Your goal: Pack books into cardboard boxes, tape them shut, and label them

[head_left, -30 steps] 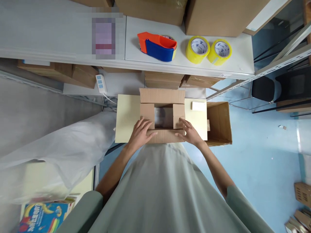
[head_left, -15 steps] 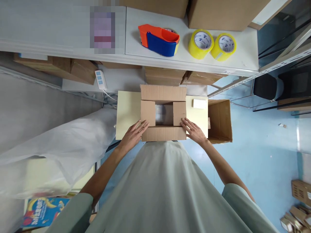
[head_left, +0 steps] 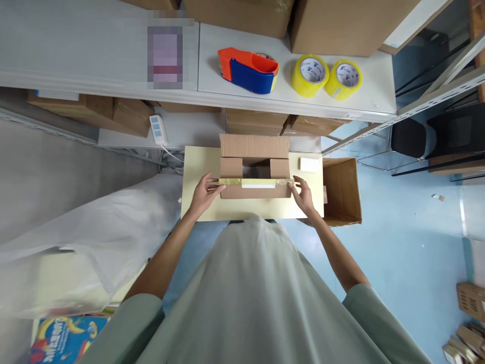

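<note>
A small cardboard box point(head_left: 254, 147) lies on the cream tabletop, its far flap spread outward and both side flaps folded inward. The box's near flap point(head_left: 261, 191) stands raised, with yellowish tape and a white strip along its upper edge. At the left end of that edge, my left hand point(head_left: 203, 194) pinches the flap between thumb and fingers. My right hand point(head_left: 302, 194) grips the opposite end the same way. Between the side flaps a dark opening shows; what lies inside cannot be made out.
On the shelf above sit an orange-and-blue tape dispenser point(head_left: 248, 71) and two yellow tape rolls point(head_left: 309, 76). A small white object point(head_left: 309, 164) lies right of the box. A large open carton point(head_left: 343, 189) stands beside the table point(head_left: 200, 162). A power strip point(head_left: 158, 129) is at left.
The near flap has gone from lying outward to standing raised. Both my hands have moved from resting on the box's near corners to pinching the flap's ends.
</note>
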Demonstrator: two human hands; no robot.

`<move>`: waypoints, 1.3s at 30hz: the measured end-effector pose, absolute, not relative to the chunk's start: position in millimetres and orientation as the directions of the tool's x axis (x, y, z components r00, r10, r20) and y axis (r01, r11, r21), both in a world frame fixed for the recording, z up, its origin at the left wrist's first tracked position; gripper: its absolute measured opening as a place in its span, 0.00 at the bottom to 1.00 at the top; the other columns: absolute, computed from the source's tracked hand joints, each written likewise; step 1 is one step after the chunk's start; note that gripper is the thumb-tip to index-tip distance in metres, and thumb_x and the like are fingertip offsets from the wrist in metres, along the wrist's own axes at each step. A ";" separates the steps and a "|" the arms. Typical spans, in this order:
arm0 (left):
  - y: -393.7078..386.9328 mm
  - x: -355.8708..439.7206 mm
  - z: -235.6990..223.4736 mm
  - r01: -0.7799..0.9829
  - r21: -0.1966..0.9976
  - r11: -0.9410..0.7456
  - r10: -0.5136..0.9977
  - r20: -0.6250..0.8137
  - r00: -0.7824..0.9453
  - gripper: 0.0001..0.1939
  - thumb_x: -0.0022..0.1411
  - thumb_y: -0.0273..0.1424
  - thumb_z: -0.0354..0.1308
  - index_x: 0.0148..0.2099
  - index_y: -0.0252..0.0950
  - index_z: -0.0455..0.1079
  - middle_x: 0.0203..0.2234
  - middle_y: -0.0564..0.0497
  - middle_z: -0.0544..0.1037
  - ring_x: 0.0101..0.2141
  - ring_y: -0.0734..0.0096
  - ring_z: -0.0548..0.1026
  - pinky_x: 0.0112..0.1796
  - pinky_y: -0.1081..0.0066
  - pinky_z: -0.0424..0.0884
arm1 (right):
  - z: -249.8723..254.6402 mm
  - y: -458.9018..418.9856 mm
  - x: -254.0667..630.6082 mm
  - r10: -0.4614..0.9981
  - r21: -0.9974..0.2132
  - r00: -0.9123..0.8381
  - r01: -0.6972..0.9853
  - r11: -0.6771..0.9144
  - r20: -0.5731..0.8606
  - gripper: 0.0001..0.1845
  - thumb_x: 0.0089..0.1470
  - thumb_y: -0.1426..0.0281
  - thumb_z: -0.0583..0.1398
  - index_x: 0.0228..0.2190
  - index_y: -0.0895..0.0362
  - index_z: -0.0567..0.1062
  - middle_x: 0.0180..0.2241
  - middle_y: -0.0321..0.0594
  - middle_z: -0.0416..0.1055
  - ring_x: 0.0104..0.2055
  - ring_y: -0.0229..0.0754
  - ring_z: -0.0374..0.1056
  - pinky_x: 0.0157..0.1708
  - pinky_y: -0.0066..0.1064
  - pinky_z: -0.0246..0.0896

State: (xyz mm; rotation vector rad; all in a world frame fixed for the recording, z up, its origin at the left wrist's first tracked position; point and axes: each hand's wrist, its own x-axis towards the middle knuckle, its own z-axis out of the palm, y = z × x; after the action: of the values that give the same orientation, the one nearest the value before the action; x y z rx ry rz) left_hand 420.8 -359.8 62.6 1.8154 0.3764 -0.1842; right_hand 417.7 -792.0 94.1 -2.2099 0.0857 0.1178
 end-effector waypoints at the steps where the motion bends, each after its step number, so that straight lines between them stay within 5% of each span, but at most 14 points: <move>1: -362.2 424.3 58.1 0.371 0.900 -0.229 0.184 -0.335 0.924 0.48 0.57 0.47 0.80 0.73 0.40 0.68 0.57 0.38 0.83 0.46 0.57 0.87 0.49 0.54 0.87 | 89.6 -788.4 422.0 -0.043 -0.807 0.991 -0.127 -0.576 -0.126 0.42 0.70 0.35 0.58 0.65 0.54 0.76 0.62 0.59 0.78 0.64 0.61 0.75 0.65 0.61 0.75; 7: -364.9 432.2 43.1 0.381 0.876 -0.297 0.174 -0.342 0.923 0.63 0.53 0.42 0.82 0.83 0.41 0.53 0.76 0.27 0.65 0.70 0.36 0.74 0.64 0.41 0.78 | 69.4 -791.4 434.2 -0.067 -0.848 0.960 -0.271 -0.456 -0.271 0.48 0.58 0.35 0.67 0.67 0.52 0.73 0.58 0.57 0.79 0.62 0.63 0.76 0.63 0.64 0.75; 13: -365.5 483.3 53.1 0.187 0.891 -0.414 -0.061 -0.232 0.971 0.83 0.42 0.37 0.87 0.88 0.43 0.38 0.85 0.32 0.40 0.83 0.30 0.40 0.80 0.41 0.46 | 81.4 -793.3 478.0 -0.010 -0.875 0.946 -0.303 -0.377 -0.324 0.65 0.46 0.43 0.77 0.77 0.47 0.63 0.78 0.59 0.61 0.78 0.69 0.61 0.75 0.68 0.59; 18: -383.8 534.4 67.0 0.301 0.907 -0.293 -0.032 -0.324 0.945 0.92 0.37 0.39 0.89 0.88 0.43 0.29 0.85 0.27 0.41 0.83 0.30 0.43 0.78 0.38 0.49 | 92.9 -767.5 529.0 -0.021 -0.918 0.948 -0.312 -0.243 -0.317 0.72 0.46 0.40 0.76 0.81 0.49 0.56 0.79 0.57 0.61 0.81 0.66 0.58 0.79 0.63 0.54; 21: -392.8 546.5 75.5 0.312 0.925 -0.217 0.069 -0.304 0.950 0.84 0.40 0.42 0.88 0.87 0.41 0.39 0.80 0.26 0.57 0.80 0.33 0.57 0.76 0.39 0.56 | 100.8 -757.1 541.5 -0.074 -0.929 0.946 -0.325 -0.176 -0.317 0.71 0.48 0.37 0.74 0.80 0.53 0.57 0.73 0.58 0.71 0.77 0.64 0.65 0.77 0.59 0.60; 26: -386.3 527.6 97.1 0.150 0.969 -0.195 0.228 -0.104 0.968 0.45 0.65 0.57 0.72 0.74 0.38 0.68 0.59 0.36 0.83 0.65 0.48 0.80 0.71 0.48 0.69 | 126.3 -763.4 522.8 -0.092 -0.949 0.982 -0.182 -0.256 -0.164 0.49 0.62 0.32 0.64 0.67 0.55 0.76 0.64 0.55 0.80 0.71 0.61 0.72 0.75 0.55 0.65; 31: -376.0 480.3 111.8 0.104 0.940 -0.325 0.155 -0.056 0.986 0.32 0.71 0.62 0.63 0.57 0.39 0.79 0.54 0.40 0.86 0.58 0.52 0.84 0.64 0.52 0.78 | 136.0 -778.2 481.5 -0.028 -0.915 0.995 -0.101 -0.391 -0.097 0.36 0.67 0.33 0.61 0.48 0.51 0.85 0.63 0.52 0.81 0.68 0.59 0.75 0.72 0.57 0.69; 39: -385.6 447.6 93.5 0.147 0.920 -0.364 0.204 -0.076 0.976 0.28 0.63 0.59 0.70 0.48 0.39 0.83 0.52 0.41 0.84 0.46 0.57 0.86 0.52 0.55 0.87 | 101.7 -779.7 440.1 -0.067 -0.901 0.983 -0.185 -0.394 -0.172 0.37 0.63 0.33 0.64 0.50 0.52 0.85 0.62 0.56 0.80 0.62 0.60 0.80 0.61 0.54 0.78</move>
State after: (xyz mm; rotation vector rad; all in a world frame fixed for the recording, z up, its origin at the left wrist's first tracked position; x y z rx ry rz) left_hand 447.6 -385.6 93.5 1.9507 0.2514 0.0602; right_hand 440.1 -779.7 101.7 -1.9756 0.1794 0.1275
